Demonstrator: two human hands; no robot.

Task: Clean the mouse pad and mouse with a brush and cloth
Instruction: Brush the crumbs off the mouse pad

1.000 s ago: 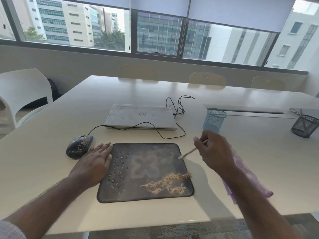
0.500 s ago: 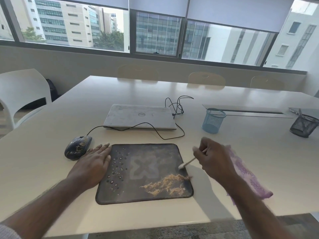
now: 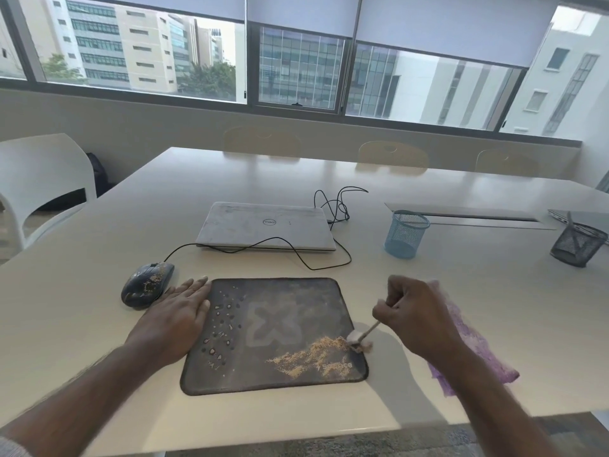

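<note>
A dark mouse pad (image 3: 283, 311) lies on the white table, with small dark crumbs down its left side and tan sawdust-like grit near its right front corner. My left hand (image 3: 178, 311) lies flat over the pad's left edge. My right hand (image 3: 415, 311) grips a small brush (image 3: 361, 338), whose pale head touches the pad's right edge at the grit. A dark wired mouse (image 3: 146, 283), speckled with tan dirt, sits just left of my left hand. A purple cloth (image 3: 478, 354) lies on the table, partly hidden under my right forearm.
A closed grey laptop (image 3: 267, 225) lies behind the pad, with the black mouse cable (image 3: 329, 262) looping in front of it. A blue mesh cup (image 3: 405, 234) and a black mesh cup (image 3: 576, 244) stand to the right. A white chair (image 3: 43, 179) is at the left.
My right hand has brought the brush down and toward me, from above the pad's right edge onto the grit. My left hand stays on the pad's left edge.
</note>
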